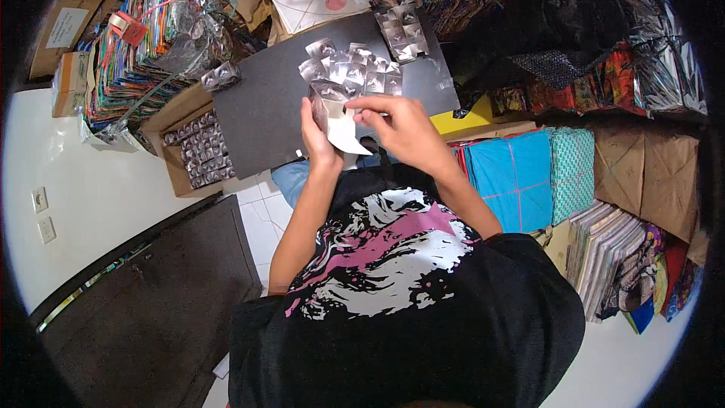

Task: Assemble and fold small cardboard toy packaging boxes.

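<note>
My left hand (321, 142) is closed around the side of a small paper box (343, 130), partly unfolded, with a grey printed outside and a plain white inside. One white flap curls down toward me. On its upper right edge, the thumb and forefinger of my right hand (399, 127) are pinched together. Just beyond my hands, several small grey-printed boxes (355, 69) lie in a cluster on a dark tabletop (260, 117). A further group of printed boxes (404, 32) sits at the table's far right edge.
An open cardboard carton (175, 175) filled with rows of small printed boxes stands left of the table. One wrapped bundle (221, 75) rests at the table's left corner. Tied stacks of packets (136, 53) rise behind it. Blue wrapped bundles (510, 181) stand at my right.
</note>
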The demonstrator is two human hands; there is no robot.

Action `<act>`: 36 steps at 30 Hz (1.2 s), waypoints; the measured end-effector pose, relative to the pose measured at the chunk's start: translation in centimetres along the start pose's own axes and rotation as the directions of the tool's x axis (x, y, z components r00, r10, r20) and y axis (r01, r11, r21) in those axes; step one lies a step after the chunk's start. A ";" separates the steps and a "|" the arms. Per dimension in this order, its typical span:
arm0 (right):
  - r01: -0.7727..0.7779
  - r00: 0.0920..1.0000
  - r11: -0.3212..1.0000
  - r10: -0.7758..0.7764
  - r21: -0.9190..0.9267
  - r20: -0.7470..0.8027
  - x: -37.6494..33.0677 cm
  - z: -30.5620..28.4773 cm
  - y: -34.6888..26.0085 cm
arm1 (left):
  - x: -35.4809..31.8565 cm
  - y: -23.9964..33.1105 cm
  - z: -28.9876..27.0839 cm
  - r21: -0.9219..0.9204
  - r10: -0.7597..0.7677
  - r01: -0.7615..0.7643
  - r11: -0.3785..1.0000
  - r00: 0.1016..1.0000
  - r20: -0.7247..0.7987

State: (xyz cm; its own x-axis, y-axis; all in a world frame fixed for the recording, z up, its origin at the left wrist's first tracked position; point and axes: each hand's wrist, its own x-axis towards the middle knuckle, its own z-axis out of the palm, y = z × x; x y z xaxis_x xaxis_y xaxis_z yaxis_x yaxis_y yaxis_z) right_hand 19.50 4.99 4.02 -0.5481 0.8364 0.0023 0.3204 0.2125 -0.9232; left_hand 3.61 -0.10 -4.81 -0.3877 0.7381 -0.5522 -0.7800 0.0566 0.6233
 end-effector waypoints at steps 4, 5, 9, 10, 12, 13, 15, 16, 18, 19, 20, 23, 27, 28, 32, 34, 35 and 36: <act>-0.122 0.971 0.989 0.135 -0.079 0.197 -0.1 -1.2 -2.6 | 0.3 0.3 0.7 0.175 0.375 -0.354 0.919 0.920 -0.110; -0.123 0.971 0.989 0.137 -0.080 0.196 -0.1 -0.9 -2.2 | 0.2 0.1 0.8 0.175 0.374 -0.352 0.919 0.921 -0.109; 0.066 0.996 0.994 -0.062 -0.084 0.058 0.0 1.1 -0.1 | -0.6 -0.1 1.6 0.275 0.506 -0.477 0.835 0.861 -0.043; 0.094 0.993 0.995 -0.091 -0.036 0.071 -0.1 1.4 -0.3 | -0.8 -0.2 1.9 0.322 0.530 -0.490 0.810 0.847 -0.045; 0.073 0.988 0.994 -0.083 0.079 0.129 0.1 2.3 0.4 | -0.8 -0.5 2.3 0.337 0.554 -0.510 0.792 0.832 -0.043; 0.072 0.988 0.994 -0.082 0.078 0.129 0.2 2.6 1.0 | -1.5 -0.3 3.4 0.333 0.600 -0.555 0.763 0.799 -0.043; 0.094 0.985 0.989 -0.110 0.118 0.135 0.3 2.9 1.7 | -1.9 -0.4 3.7 0.327 0.642 -0.597 0.732 0.765 -0.042; 0.096 0.984 0.988 -0.112 0.120 0.138 0.3 2.9 1.6 | -1.7 -0.3 2.8 0.346 0.614 -0.578 0.739 0.789 0.008; 0.044 0.976 0.972 -0.091 0.231 0.196 0.2 2.7 1.3 | -1.3 -0.5 1.4 0.366 0.584 -0.561 0.743 0.810 0.055; 0.044 0.976 0.972 -0.091 0.231 0.197 0.1 2.5 1.5 | -1.2 -0.4 1.2 0.373 0.580 -0.562 0.738 0.811 0.075; 0.087 0.975 0.987 -0.112 0.133 0.191 0.0 2.3 1.7 | -1.2 -0.4 1.1 0.381 0.575 -0.563 0.733 0.812 0.094; 0.126 0.976 0.991 -0.134 0.051 0.175 0.0 2.5 2.1 | -2.1 -0.6 2.7 0.405 0.618 -0.579 0.707 0.785 0.043; 0.110 0.945 0.987 -0.141 0.118 0.296 0.2 2.1 3.2 | -2.0 -0.7 1.8 0.420 0.609 -0.585 0.694 0.788 0.090; 0.111 0.944 0.987 -0.142 0.117 0.297 0.1 2.0 3.2 | -2.1 -0.6 2.0 0.439 0.616 -0.593 0.675 0.781 0.107; 0.077 0.951 0.982 -0.124 0.172 0.283 0.2 2.2 3.0 | -2.1 -0.4 2.7 0.460 0.660 -0.631 0.625 0.741 0.121; 0.078 0.962 0.990 -0.107 0.121 0.253 0.3 2.2 3.1 | -2.6 -0.2 2.7 0.434 0.658 -0.635 0.639 0.744 0.119; 0.117 0.951 0.987 -0.144 0.114 0.275 0.3 2.3 3.7 | -2.8 -0.3 2.5 0.433 0.657 -0.635 0.640 0.744 0.121; 0.155 0.938 0.982 -0.181 0.109 0.297 0.3 2.3 4.0 | -2.9 -0.3 2.4 0.456 0.634 -0.618 0.640 0.761 0.141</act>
State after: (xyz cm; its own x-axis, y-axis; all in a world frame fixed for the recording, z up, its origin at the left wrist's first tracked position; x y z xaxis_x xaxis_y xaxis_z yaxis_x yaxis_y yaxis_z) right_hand 18.84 4.98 -0.52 -0.8012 0.5958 0.0547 0.1459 0.2831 -0.9479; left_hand 6.19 -0.62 -2.05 -0.7202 0.6918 0.0529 -0.0356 -0.1130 0.9930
